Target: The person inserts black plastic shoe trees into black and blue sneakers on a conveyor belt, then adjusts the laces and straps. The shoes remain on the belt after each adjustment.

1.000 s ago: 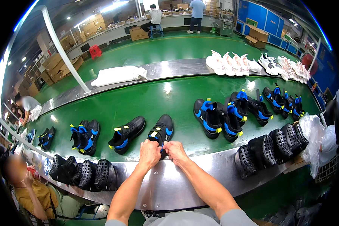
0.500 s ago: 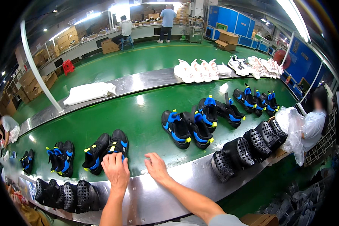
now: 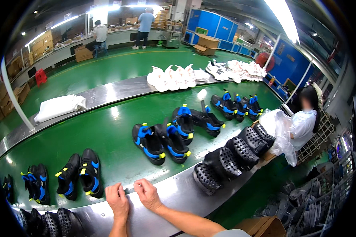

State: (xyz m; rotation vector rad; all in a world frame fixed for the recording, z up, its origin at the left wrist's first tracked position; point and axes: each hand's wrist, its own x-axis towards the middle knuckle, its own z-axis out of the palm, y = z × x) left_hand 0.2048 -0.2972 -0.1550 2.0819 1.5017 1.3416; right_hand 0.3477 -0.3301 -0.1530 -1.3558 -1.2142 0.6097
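My left hand (image 3: 117,200) rests over the near metal edge (image 3: 166,197) of the green belt (image 3: 118,158), its fingers curled down with nothing visible in them. Close beside it, my right hand (image 3: 147,194) is bent into a loose fist, also without a visible object. Just left of my left hand stand two black-and-blue sneakers with yellow tabs, the nearer one (image 3: 89,173) apart from my fingers and the other (image 3: 68,176) beside it. Farther up the belt, beyond my right hand, is a cluster of matching sneakers (image 3: 148,145).
Black perforated shoe moulds (image 3: 221,162) line the near ledge at right; more moulds (image 3: 63,223) sit at lower left. White shoes (image 3: 172,79) and a folded white cloth (image 3: 61,107) lie on the far ledge. A person (image 3: 304,118) with clear plastic bags (image 3: 279,128) is at right.
The view has swung right, so the scene sits farther left. My left hand has come off the nearer sneaker and moved right of it. My right hand's fingers have curled in, and both hands are closer together.
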